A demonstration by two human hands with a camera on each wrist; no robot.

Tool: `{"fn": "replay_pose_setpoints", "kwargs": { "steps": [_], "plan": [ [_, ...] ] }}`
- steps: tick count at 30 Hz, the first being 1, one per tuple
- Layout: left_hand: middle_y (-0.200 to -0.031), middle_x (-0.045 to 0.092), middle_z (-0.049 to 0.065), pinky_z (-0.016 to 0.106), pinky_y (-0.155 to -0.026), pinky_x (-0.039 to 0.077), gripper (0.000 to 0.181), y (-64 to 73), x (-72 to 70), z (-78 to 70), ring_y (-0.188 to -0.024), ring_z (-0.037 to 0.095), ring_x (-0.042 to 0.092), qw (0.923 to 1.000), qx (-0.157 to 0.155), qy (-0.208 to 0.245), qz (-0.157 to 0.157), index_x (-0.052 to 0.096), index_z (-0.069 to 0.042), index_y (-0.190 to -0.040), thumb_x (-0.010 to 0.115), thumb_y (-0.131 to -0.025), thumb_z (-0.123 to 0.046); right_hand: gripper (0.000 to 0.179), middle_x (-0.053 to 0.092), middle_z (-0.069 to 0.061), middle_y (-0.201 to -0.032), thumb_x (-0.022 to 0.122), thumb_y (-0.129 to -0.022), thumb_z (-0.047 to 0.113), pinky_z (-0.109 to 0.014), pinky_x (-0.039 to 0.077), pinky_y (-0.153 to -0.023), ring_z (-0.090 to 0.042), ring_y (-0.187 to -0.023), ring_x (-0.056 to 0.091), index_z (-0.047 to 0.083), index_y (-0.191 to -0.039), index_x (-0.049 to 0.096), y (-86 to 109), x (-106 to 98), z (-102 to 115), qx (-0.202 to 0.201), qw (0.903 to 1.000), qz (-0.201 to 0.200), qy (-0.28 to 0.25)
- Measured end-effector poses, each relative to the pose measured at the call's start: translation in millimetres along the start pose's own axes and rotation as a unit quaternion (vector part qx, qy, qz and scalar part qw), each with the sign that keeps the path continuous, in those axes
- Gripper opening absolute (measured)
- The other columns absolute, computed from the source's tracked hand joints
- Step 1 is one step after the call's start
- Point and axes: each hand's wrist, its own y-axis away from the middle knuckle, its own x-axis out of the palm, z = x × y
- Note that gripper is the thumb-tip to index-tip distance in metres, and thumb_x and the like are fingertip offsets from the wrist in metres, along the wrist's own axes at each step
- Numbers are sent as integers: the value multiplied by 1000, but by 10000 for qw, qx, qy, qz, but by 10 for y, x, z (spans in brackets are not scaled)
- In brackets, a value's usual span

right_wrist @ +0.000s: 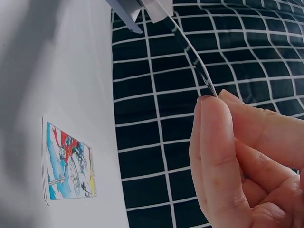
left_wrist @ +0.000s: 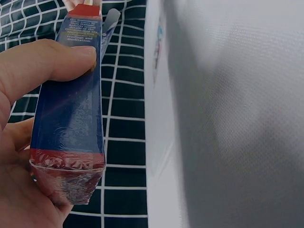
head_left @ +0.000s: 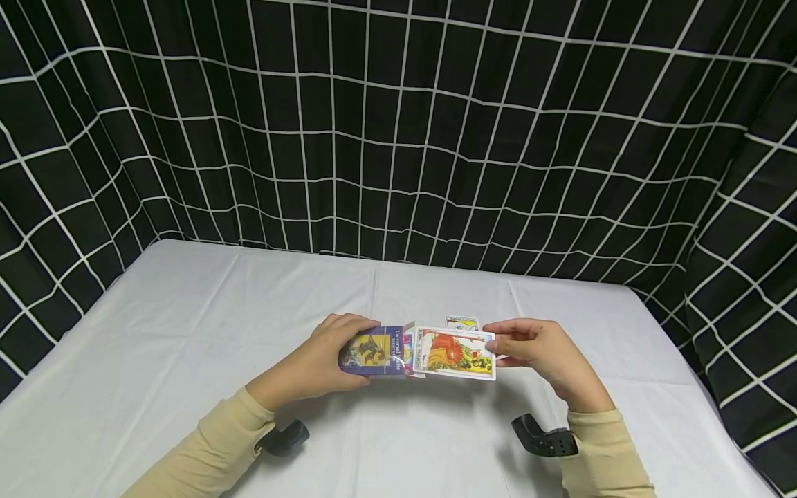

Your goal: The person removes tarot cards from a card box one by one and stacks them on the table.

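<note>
My left hand (head_left: 320, 358) grips a purple-blue tarot card box (head_left: 372, 351), thumb along one narrow side and fingers around the other. In the left wrist view the box's (left_wrist: 71, 114) end is wrapped in crinkled clear film. Its open end faces right, and another colourful card (head_left: 408, 354) shows at the mouth. Between thumb and fingertips, my right hand (head_left: 551, 356) pinches the right end of a King of Wands tarot card (head_left: 454, 354), held face up just beyond the box. In the right wrist view that card (right_wrist: 192, 54) appears edge-on and slightly bent.
Behind the held card, a tarot card (head_left: 461, 322) lies face up on the white-covered table (head_left: 261, 297); the right wrist view shows this card (right_wrist: 71, 164) with a rider on it. A black curtain (head_left: 386, 138) with white grid lines surrounds the table's back and sides.
</note>
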Motion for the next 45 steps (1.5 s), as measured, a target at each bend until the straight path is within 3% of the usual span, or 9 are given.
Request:
{"fn": "replay_pose_setpoints", "kwargs": {
  "steps": [17,27,35,45],
  "plan": [
    [-143,54,5,48,-109,39,77,2,-6,-16,-129,23,46,10000,0,29,-15,53,-11,-141,86,-72,-15,43,72,3,-89,67,-92,5,-24,60,-74,-4,-74,70,-21,-123,56,2,-63,-9,200,9975,-492,-470],
    [-144,54,5,47,-108,38,77,10,-4,-11,-128,23,46,10000,21,16,10,52,-12,-142,86,-72,-16,37,72,0,-84,67,-91,4,-22,59,-72,-6,-71,72,-19,-118,58,-31,-89,-61,538,9951,-282,-778],
    [-144,54,5,49,-111,36,77,8,-5,-19,-130,23,45,10000,57,19,9,52,-12,-142,86,-72,-15,19,69,-1,-80,63,-91,0,-21,59,-71,-7,-69,72,-13,-105,60,-55,-81,-119,658,9924,-216,-1019],
    [-143,54,5,47,-108,38,77,15,-14,-42,-127,23,45,10000,30,-11,23,52,-11,-142,85,-73,-15,29,69,-5,-81,62,-88,-4,-22,59,-70,-8,-68,72,-20,-112,56,-113,-44,-222,750,9917,-133,-1032]
  ]
}}
